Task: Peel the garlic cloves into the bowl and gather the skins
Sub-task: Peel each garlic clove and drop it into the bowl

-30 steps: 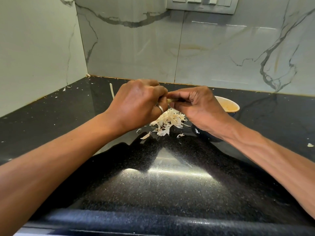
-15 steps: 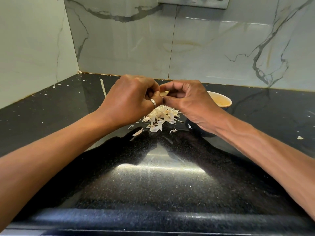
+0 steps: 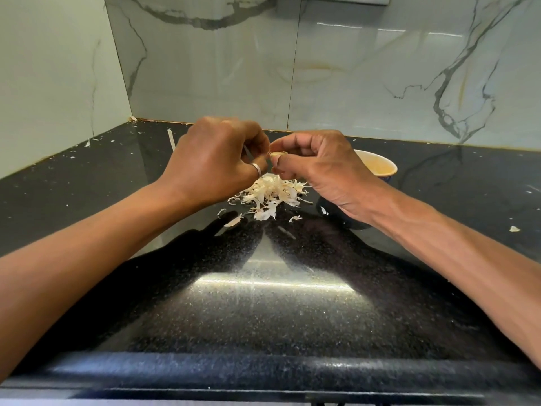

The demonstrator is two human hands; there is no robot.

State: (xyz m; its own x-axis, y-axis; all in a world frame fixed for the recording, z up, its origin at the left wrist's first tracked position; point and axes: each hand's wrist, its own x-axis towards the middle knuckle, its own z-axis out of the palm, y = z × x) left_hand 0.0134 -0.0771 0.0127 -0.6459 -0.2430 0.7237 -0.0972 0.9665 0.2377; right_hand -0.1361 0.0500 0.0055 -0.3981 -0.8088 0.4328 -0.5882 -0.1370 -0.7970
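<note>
Black stone counter (image 3: 263, 303) is carrying everything, and I am working above its middle, near the back wall.

1. My left hand (image 3: 216, 162) and right hand (image 3: 319, 168) are meeting knuckle to knuckle, both raised off the counter.
2. The bowl (image 3: 380, 163) is standing just behind and to the right of my right hand, which is partly hiding it. The right hand is therefore the nearer one for dropping the peeled clove.
3. The pile of skins (image 3: 272, 194) is lying directly below the two hands, with loose flakes scattered around it.
4. The garlic clove (image 3: 276, 154) is sitting between my right thumb and forefinger, its pale end pointing left toward the other hand. Its long axis appears to be running across, hand to hand, though most of it is hidden.

Finger state:
- Right fingers (image 3: 288, 140) are curling round and pinching the clove firmly.
- Left fingers (image 3: 257, 136) are curling tight, tips reaching the clove's exposed end. I cannot tell whether they are pinching a flap of skin or the clove itself.

Judged next: pulling leftward and down, so that the skin is falling onto the pile.
</note>
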